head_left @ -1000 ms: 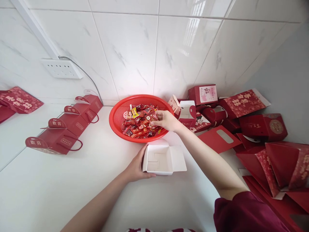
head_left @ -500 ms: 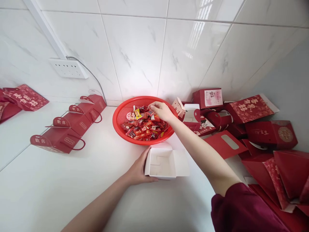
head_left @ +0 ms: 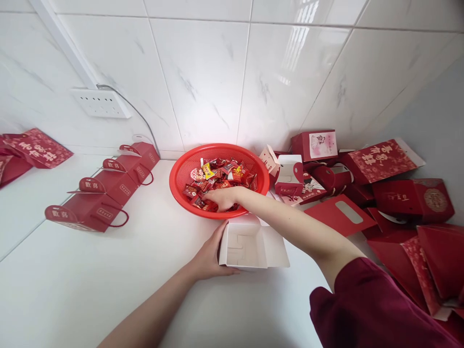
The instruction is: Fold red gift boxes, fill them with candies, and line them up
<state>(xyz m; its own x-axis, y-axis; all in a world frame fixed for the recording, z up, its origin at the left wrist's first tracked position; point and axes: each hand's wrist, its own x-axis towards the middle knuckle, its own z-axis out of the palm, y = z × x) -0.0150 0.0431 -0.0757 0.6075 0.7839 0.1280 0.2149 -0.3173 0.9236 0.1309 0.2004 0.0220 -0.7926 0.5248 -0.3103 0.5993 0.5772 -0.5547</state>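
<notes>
My left hand (head_left: 213, 253) is closed around the left side of a small paper box (head_left: 248, 246). The box lies with its white inside facing up and a flap spread out to the right. Just behind it stands a red plastic basket (head_left: 177, 193) holding many wrapped candies (head_left: 217, 171). My right hand (head_left: 224, 197) reaches into the near part of the basket, palm down. Its fingers and thumb look apart among the candies, with the fingertips partly hidden there. No candy shows inside the box.
Several red gift boxes (head_left: 96, 208) with cord handles stand in a row at the left. Red boxes and folded cartons (head_left: 333, 179) are heaped at the right. A socket strip (head_left: 99, 103) is on the tiled wall (head_left: 206, 72). More red packets (head_left: 39, 147) lie far left.
My right hand has moved down and left within the basket, from the upper candies to the near ones. My left hand still holds the box, which has barely shifted.
</notes>
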